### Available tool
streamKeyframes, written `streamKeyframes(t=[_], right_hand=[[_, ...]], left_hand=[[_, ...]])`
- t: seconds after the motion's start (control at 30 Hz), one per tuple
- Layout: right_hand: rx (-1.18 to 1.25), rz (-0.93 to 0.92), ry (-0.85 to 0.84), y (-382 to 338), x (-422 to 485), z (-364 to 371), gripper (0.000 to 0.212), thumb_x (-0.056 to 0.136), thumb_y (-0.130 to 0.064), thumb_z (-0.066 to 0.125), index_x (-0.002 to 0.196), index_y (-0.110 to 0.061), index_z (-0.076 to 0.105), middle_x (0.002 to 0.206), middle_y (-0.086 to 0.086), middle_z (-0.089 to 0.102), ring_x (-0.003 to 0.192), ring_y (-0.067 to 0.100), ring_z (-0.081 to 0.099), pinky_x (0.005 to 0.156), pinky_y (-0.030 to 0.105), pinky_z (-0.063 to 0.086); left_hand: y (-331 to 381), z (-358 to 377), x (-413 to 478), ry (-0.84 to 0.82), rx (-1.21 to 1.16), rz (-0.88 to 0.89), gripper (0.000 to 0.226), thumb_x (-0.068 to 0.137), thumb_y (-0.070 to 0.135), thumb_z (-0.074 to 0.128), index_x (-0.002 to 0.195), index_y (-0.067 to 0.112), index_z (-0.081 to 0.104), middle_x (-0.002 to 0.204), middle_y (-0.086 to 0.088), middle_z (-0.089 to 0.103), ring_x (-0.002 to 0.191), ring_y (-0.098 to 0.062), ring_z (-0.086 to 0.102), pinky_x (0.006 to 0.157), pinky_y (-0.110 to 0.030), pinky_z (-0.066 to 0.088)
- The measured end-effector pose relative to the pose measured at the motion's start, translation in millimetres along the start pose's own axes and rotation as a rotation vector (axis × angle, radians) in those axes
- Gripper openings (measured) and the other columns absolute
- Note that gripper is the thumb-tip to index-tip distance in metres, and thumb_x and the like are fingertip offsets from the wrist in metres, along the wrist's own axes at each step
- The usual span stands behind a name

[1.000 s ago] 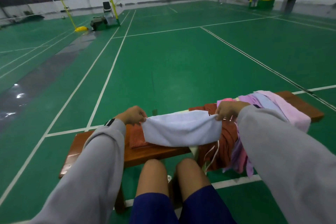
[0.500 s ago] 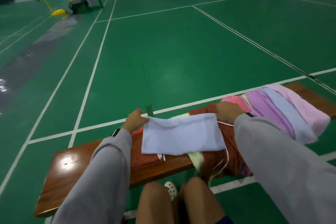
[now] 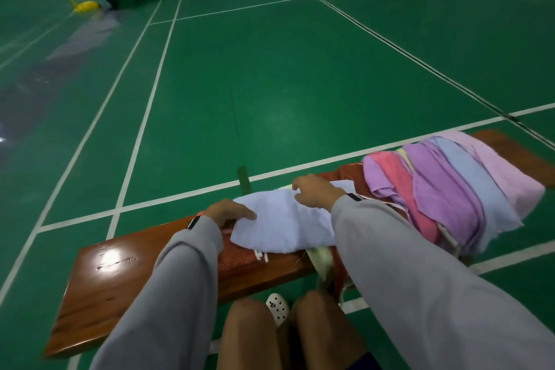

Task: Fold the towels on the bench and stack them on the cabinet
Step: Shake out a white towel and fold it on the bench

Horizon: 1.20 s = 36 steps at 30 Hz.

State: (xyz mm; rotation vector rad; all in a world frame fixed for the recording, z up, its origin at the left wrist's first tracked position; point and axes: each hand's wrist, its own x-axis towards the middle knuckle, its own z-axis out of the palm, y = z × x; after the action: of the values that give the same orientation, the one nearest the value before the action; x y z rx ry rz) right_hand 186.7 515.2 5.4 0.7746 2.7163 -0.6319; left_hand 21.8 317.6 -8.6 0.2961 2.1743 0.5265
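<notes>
While I sit with my bare knees (image 3: 249, 336) against its near edge, the green court floor (image 3: 300, 84) with its white lines fills most of what I see. Across it, just in front of me, runs the long brown wooden bench (image 3: 120, 279), glossy and bare at its left end. Toward its right end lies a loose heap of towels (image 3: 450, 186) in pink, purple and pale blue, draped over the front edge of the seat. Under that heap and reaching toward the middle of the bench is a rust-red towel (image 3: 240, 258), spread flat on the wood. On top of the rust-red one, right between my arms, lies the pale lilac towel (image 3: 285, 225), laid flat in a rough rectangle, its near edge just short of the front of the bench. A pale yellow-green cloth (image 3: 322, 261) hangs down from under it, beside my right sleeve (image 3: 420, 279).

My left hand (image 3: 229, 213) rests flat on the left edge of the pale lilac towel, fingers stretched out and pointing right, holding nothing. My right hand (image 3: 318, 191) sits at the towel's far edge with its fingers bent down onto the cloth; whether they pinch it or only touch it I cannot tell.

Between my knees a white clog (image 3: 277, 308) with holes shows under the bench. Far off at the upper left, a yellow base (image 3: 86, 6) sits on the floor.
</notes>
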Motion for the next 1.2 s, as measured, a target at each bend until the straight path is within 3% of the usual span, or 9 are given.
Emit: streamKeyframes(t=[0.17,0.27,0.33,0.47,0.6,0.77,0.87,1.0,1.2], right_hand=[[0.347,0.046,-0.008,-6.7,-9.6,-0.3,0.051,0.106,-0.045,0.044,0.121,0.001,0.059,0.096,0.020,0.071,0.072,0.035,0.074,0.070,0.046,0.064],[0.672,0.130,-0.046,-3.9,-21.4,-6.8,0.069,0.103,-0.064,0.035,0.148,-0.011,0.042,0.100,0.019,0.070,0.072,0.034,0.075,0.064,0.040,0.064],[0.853,0.161,-0.054,1.5,-26.0,-12.5,0.074,0.100,-0.070,0.033,0.148,-0.014,0.043,0.103,0.021,0.069,0.077,0.036,0.076,0.064,0.041,0.064],[1.105,0.281,0.058,23.8,-23.4,-15.0,0.064,0.096,-0.070,0.047,0.113,-0.012,0.067,0.099,0.014,0.074,0.086,0.032,0.073,0.075,0.045,0.064],[1.201,0.394,0.201,63.8,-29.3,-4.3,0.039,0.098,-0.049,0.061,0.092,-0.011,0.064,0.078,0.009,0.063,0.070,0.021,0.063,0.068,0.031,0.054],[0.964,0.429,0.219,113.4,-33.1,15.7,0.029,0.094,-0.024,0.069,0.116,-0.005,0.067,0.110,0.007,0.070,0.099,0.026,0.068,0.083,0.032,0.054],[0.764,0.413,0.193,117.2,-33.4,18.0,0.042,0.087,-0.013,0.071,0.128,-0.006,0.066,0.127,0.013,0.069,0.117,0.030,0.065,0.092,0.031,0.051],[0.601,0.396,0.245,110.8,-29.1,16.8,0.050,0.089,-0.008,0.065,0.138,-0.004,0.058,0.138,0.018,0.061,0.127,0.036,0.058,0.101,0.034,0.046],[0.555,0.477,0.241,107.0,-26.3,18.7,0.041,0.092,-0.011,0.055,0.131,-0.001,0.060,0.135,0.020,0.063,0.123,0.036,0.061,0.093,0.031,0.048]], left_hand=[[35.8,12.5,-20.6,0.068,-0.069,0.226,0.062,0.068,0.033,0.081,0.118,0.001,0.064,0.112,-0.013,0.068,0.099,-0.027,0.068,0.087,-0.043,0.061],[74.0,39.1,-47.1,0.133,-0.072,0.396,0.012,0.082,0.014,0.073,0.087,0.010,0.062,0.082,-0.005,0.059,0.079,-0.023,0.059,0.065,-0.031,0.054],[96.8,62.4,-57.4,0.198,-0.055,0.497,0.018,0.081,0.010,0.071,0.075,0.014,0.055,0.073,-0.003,0.054,0.071,-0.023,0.052,0.058,-0.028,0.041],[124.9,115.0,-65.0,0.236,-0.086,0.589,0.027,0.088,0.015,0.069,0.113,0.008,0.067,0.105,-0.014,0.071,0.093,-0.031,0.066,0.079,-0.035,0.053],[136.0,167.2,-67.9,0.134,-0.133,0.625,0.032,0.090,0.004,0.059,0.121,0.007,0.065,0.105,-0.020,0.074,0.094,-0.035,0.070,0.084,-0.041,0.057],[130.3,204.0,-60.0,-0.218,-0.151,0.516,0.016,0.091,0.003,0.061,0.103,0.005,0.070,0.091,-0.021,0.073,0.078,-0.033,0.072,0.073,-0.046,0.063],[122.7,195.9,-46.3,0.037,-0.095,0.526,0.018,0.091,0.014,0.062,0.094,0.007,0.078,0.088,-0.015,0.077,0.077,-0.030,0.072,0.072,-0.045,0.062],[100.0,165.6,-25.6,0.431,-0.035,0.416,0.025,0.092,0.020,0.064,0.115,0.011,0.069,0.120,-0.011,0.069,0.109,-0.031,0.062,0.089,-0.035,0.052],[77.5,146.5,-8.1,0.183,-0.124,0.136,0.066,0.089,0.043,0.076,0.134,0.001,0.051,0.129,-0.015,0.062,0.113,-0.034,0.063,0.081,-0.038,0.054]])
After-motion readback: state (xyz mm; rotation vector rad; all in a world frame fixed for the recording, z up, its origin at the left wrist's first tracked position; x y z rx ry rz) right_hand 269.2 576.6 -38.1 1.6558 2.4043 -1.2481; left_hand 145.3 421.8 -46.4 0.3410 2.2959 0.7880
